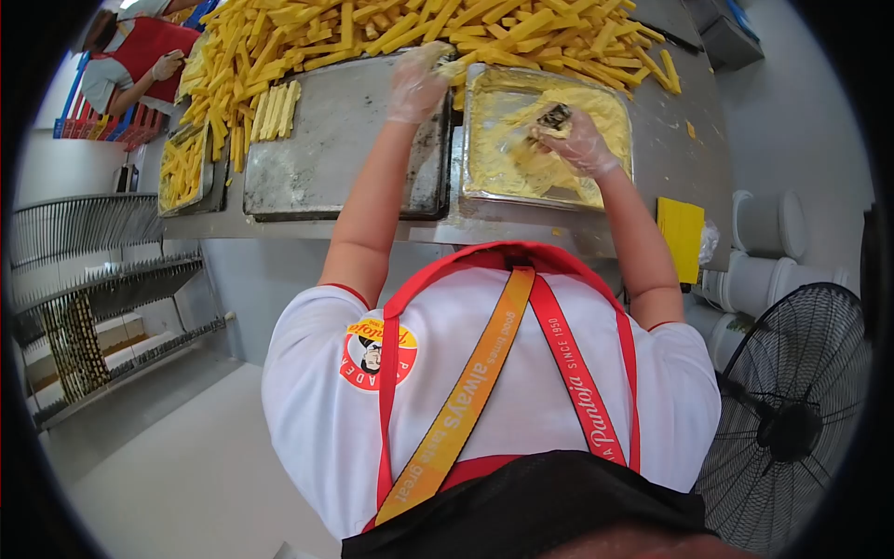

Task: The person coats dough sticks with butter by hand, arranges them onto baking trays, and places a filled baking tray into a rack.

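Note:
My left hand [421,86], in a clear glove, is at the far right corner of a flat metal baking tray [326,154], beside the heap of yellow sticks [410,33]. Its fingers look curled, and what they hold, if anything, is hard to make out. A gloved right hand of mine [582,147] grips a tool with a dark, speckled handle [555,116]; its working end is blurred. This hand is over a rectangular pan [626,121] whose inside is coated with a pale yellow creamy mixture [498,168]. Several lighter sticks [277,110] lie in a row on the baking tray's far left.
A smaller tray of yellow sticks [183,168] stands at the left. Another person in a red apron [154,47] works at the far left. Around me are a yellow cloth-like sheet [681,238], white buckets [768,224], a black fan [792,429] and metal racks [102,270].

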Tool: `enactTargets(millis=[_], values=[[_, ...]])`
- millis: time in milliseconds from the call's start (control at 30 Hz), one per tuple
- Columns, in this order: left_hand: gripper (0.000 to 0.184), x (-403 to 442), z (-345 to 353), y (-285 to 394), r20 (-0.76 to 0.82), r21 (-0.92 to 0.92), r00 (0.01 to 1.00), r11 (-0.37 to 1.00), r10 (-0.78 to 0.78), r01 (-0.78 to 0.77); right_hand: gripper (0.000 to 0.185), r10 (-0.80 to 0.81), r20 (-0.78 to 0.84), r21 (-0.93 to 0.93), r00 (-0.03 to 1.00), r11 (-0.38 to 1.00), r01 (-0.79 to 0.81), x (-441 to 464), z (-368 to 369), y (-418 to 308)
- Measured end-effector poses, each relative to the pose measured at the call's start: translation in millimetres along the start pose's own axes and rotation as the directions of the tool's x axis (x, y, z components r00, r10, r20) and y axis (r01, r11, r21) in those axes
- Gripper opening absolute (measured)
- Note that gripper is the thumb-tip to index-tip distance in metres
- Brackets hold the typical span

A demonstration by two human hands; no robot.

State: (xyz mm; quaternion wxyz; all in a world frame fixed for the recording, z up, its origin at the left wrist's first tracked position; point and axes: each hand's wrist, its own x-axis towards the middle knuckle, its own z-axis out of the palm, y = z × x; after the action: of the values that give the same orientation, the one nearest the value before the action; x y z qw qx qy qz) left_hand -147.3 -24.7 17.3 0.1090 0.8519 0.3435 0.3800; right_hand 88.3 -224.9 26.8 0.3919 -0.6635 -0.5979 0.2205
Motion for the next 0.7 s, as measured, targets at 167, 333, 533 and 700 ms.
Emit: enactTargets(millis=[167, 333, 533, 700], values=[[0.037, 35.2, 65.3, 27.5, 0.293, 0.051, 0.954, 0.997, -0.066, 0.053, 0.030, 0.433, -0.155, 0.068, 0.888, 0.901, -0.428, 32.9, -33.0, 78.1], [0.030, 27.4, 84.2, 13.7, 0.060, -0.039, 0.996, 0.998, 0.059, -0.057, 0.031, -0.105, -0.016, -0.120, 0.994, 0.988, 0.102, -8.3, -32.8, 42.2], [0.024, -10.7, 6.7, 112.8, 0.193, -0.443, 0.973, 0.873, -0.130, 0.205, 0.033, 0.232, 0.003, -0.054, 0.973, 0.971, -0.232, 1.4, -78.3, 55.9], [0.027, -48.5, 47.0, 98.1, 0.352, -0.320, 0.928, 0.917, -0.119, 0.239, 0.029, -0.031, 0.180, 0.022, 0.983, 0.999, 0.027, -16.0, -78.8, 55.7]])
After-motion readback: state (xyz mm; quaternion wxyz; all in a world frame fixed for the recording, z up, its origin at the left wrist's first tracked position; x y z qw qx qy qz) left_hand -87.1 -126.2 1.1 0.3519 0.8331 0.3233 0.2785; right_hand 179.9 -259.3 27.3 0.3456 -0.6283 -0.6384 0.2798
